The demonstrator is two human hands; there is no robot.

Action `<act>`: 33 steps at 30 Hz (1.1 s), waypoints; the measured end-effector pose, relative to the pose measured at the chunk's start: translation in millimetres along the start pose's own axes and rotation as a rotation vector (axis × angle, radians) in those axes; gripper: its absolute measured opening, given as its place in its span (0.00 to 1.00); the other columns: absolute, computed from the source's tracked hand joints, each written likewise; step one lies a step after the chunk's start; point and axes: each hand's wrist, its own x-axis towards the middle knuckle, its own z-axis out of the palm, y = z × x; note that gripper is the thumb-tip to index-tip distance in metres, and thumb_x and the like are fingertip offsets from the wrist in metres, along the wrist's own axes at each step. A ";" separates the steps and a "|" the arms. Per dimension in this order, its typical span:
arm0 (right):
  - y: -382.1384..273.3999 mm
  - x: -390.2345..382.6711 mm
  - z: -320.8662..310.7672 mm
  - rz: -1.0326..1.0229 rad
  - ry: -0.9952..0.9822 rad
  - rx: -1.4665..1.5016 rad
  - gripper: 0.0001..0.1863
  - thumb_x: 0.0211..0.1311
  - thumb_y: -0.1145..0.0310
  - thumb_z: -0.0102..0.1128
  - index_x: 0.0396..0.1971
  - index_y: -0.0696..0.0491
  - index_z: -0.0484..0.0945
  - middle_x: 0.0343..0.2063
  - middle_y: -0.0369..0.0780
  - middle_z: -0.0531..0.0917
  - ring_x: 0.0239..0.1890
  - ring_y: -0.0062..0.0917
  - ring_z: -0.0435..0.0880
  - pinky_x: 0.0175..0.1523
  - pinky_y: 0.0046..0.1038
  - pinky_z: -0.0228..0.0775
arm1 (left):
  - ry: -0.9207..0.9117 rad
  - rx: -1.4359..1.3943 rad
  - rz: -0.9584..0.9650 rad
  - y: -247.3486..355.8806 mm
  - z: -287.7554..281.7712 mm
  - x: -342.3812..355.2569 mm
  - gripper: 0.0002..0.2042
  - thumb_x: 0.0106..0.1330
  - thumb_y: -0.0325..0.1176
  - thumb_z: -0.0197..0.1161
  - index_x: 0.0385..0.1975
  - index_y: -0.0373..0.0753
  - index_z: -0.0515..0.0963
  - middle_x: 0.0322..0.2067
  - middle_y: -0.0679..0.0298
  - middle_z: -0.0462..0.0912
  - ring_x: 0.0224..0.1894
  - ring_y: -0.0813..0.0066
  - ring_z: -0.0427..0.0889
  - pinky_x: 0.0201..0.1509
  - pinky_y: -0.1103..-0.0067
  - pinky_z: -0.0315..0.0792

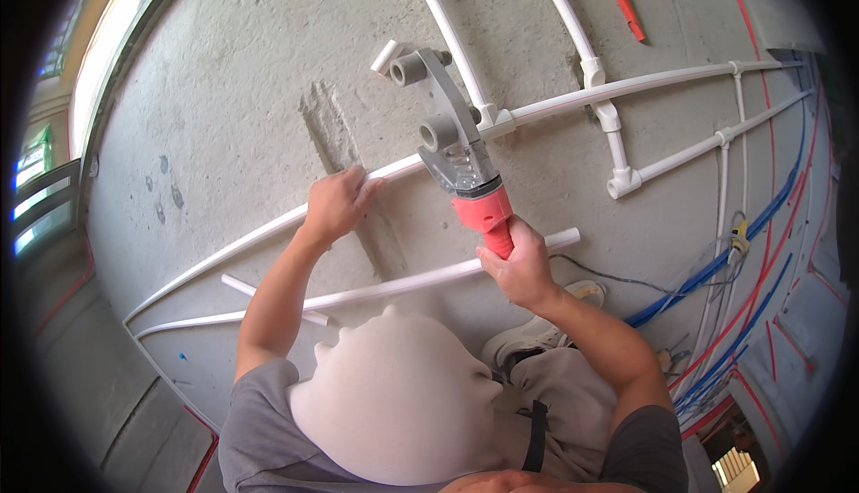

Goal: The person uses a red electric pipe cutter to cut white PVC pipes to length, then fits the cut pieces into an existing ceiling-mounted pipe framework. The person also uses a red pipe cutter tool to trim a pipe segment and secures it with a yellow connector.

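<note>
Within the wrapped fingers of the right hand sits the handle of a red-and-grey tool, its two-socket head extending forward of them; bent fingers of the left hand clasp a long white pipe. Beyond, a red cutter lies on the concrete floor.

Red-handled, flat-headed metal tool: bright red grip, grey head. Long round plastic pipe, left: plain wht. Slim two-handled cutter, far right: orange-red. Thin bendy conduits, right: blue, others red. Rough concrete floor: lt grey w/ dk blotches, left. Short fabric sleeve, near left: plain dk grey. Narrow strap, near: blk.
</note>
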 end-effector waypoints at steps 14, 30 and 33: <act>0.7 -11.2 17.4 0.041 -0.050 0.005 0.16 0.57 0.69 0.69 0.43 0.59 0.77 0.36 0.50 0.84 0.39 0.44 0.84 0.47 0.41 0.76 | 0.006 -0.010 0.000 -0.7 3.5 -3.4 0.23 0.76 0.54 0.57 0.30 0.37 0.75 0.28 0.48 0.81 0.34 0.40 0.80 0.39 0.55 0.72; -45.1 37.1 -48.7 -0.319 -0.043 -0.220 0.16 0.56 0.72 0.70 0.43 0.58 0.77 0.36 0.51 0.84 0.39 0.52 0.84 0.43 0.45 0.76 | 0.147 0.066 0.211 47.3 -30.0 -23.1 0.14 0.67 0.38 0.70 0.44 0.34 0.80 0.47 0.56 0.83 0.52 0.52 0.79 0.56 0.60 0.73; -78.3 57.2 -79.4 -0.516 -0.010 -0.286 0.16 0.54 0.73 0.70 0.43 0.57 0.77 0.36 0.50 0.84 0.37 0.51 0.84 0.40 0.47 0.77 | -0.145 -0.715 0.209 96.7 -61.1 -31.7 0.20 0.71 0.40 0.67 0.56 0.34 0.78 0.55 0.56 0.79 0.58 0.60 0.77 0.64 0.67 0.68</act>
